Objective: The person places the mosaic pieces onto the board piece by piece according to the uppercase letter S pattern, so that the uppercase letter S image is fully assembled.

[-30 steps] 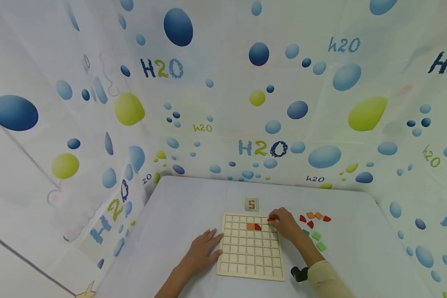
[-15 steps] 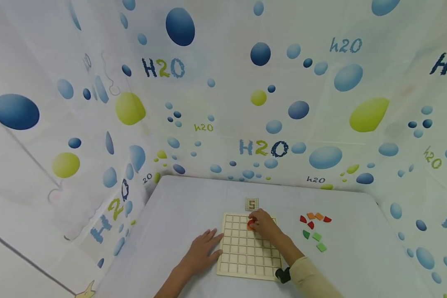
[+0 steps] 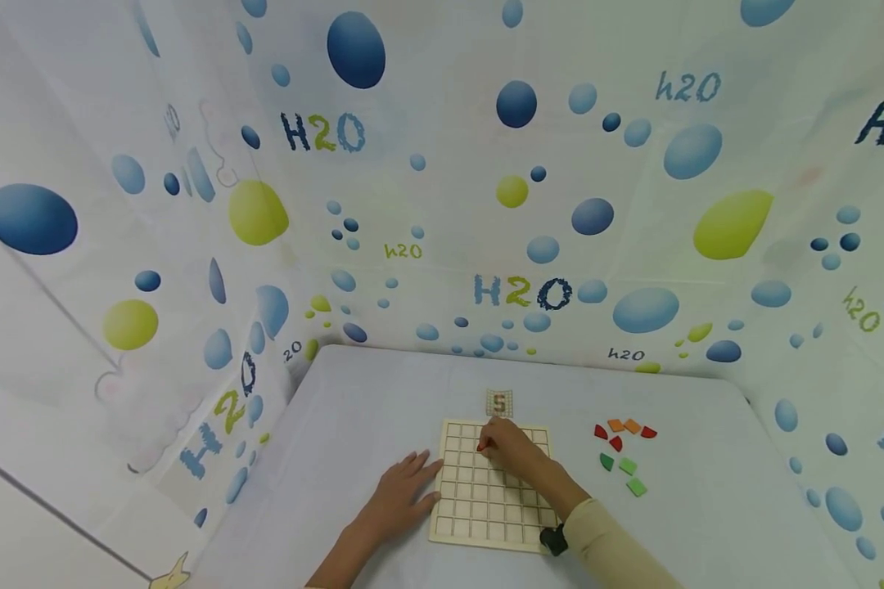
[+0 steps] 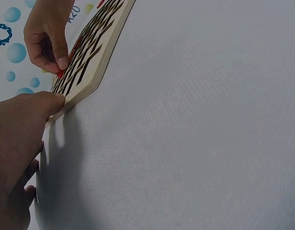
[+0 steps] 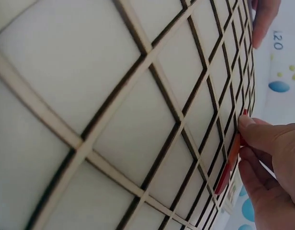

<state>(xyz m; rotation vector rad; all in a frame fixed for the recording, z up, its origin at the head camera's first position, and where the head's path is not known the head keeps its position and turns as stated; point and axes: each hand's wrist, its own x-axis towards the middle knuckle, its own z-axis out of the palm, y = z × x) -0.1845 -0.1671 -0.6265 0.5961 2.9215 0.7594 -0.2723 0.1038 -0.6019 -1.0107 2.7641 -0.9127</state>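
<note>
A pale wooden board (image 3: 479,499) with a grid of square cells lies on the table. My right hand (image 3: 510,447) pinches a small red quarter-round tile (image 3: 480,447) over the board's upper rows, thumb and fingertips right at a cell. Beside it, in the right wrist view, an orange square tile (image 5: 234,149) and another red tile (image 5: 223,180) sit in cells of the same row; in the head view my right hand hides them. My left hand (image 3: 400,497) rests on the table with fingers spread, its fingertips and thumb at the board's left edge.
Right of the board lie loose tiles: several red ones (image 3: 615,443), orange squares (image 3: 615,425), a dark green quarter-round (image 3: 607,462) and light green squares (image 3: 637,487). Behind the board is a small pattern card (image 3: 498,402). A printed curtain (image 3: 442,196) surrounds the white table (image 3: 368,409).
My right hand has moved left from the board's upper right side with the red tile, past the orange tile to a cell on its left. My left hand has stayed in place.
</note>
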